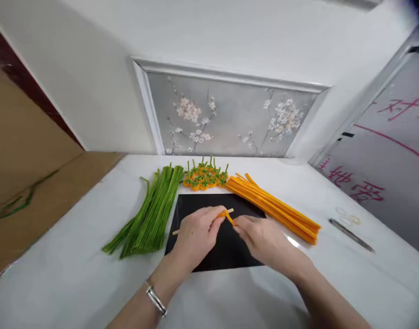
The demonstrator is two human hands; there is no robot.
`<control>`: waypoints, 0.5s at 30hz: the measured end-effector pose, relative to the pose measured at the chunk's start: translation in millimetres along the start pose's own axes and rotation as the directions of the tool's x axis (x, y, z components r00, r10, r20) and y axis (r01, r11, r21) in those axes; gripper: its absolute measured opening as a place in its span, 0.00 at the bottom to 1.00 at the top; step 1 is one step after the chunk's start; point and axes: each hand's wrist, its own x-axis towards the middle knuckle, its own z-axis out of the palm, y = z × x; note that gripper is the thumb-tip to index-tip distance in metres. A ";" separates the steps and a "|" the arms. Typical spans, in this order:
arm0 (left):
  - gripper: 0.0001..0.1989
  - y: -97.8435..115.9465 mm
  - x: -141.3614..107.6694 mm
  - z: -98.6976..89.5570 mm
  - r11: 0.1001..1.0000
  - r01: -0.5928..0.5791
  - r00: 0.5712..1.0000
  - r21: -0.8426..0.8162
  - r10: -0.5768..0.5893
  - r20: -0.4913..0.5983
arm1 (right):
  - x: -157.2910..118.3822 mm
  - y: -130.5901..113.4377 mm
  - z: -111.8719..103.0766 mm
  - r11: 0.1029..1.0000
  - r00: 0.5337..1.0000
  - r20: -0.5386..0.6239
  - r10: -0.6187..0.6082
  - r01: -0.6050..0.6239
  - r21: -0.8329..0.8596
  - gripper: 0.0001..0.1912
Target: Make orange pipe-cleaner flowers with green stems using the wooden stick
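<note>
Over a black mat, my left hand is closed round a thin wooden stick, whose ends show on both sides of the fist. An orange pipe cleaner bends over the stick near its right end. The fingers of my right hand pinch the other end of that pipe cleaner. Green pipe cleaners lie in a bundle left of the mat. Behind the mat stand several small orange shapes with green tops. To the right lies a bundle of orange pipe cleaners.
At the right of the white table lie a silver pen-like tool and some thin rings. Brown cardboard borders the left side. A whiteboard with red writing stands at the right, and a floral panel is behind.
</note>
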 end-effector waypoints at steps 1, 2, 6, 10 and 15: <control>0.11 0.5 0.4 -0.2 1.000 0.001 1.000 0.006 -0.001 0.007 | 0.2 -0.6 -1.4 1.000 1.000 -0.011 0.001 -0.001 -0.028 0.10; 0.11 1.1 0.8 -0.5 1.000 0.002 1.000 0.012 -0.002 0.013 | 0.3 -1.2 -2.6 0.999 1.000 -0.028 -0.001 -0.001 -0.052 0.10; 0.11 3.8 1.7 -2.2 0.999 -0.003 0.999 0.036 0.001 0.036 | 0.2 -1.3 -4.9 0.994 0.986 -0.162 -0.034 0.018 -0.104 0.11; 0.11 4.9 0.6 -1.8 0.997 -0.043 0.997 0.068 0.039 0.066 | 0.6 1.6 -3.6 0.996 0.956 -0.280 -0.085 0.070 -0.063 0.13; 0.10 5.1 -0.7 0.7 0.987 -0.139 0.988 0.076 0.133 0.073 | 1.7 4.9 -3.9 0.995 0.948 -0.311 -0.072 0.092 0.050 0.12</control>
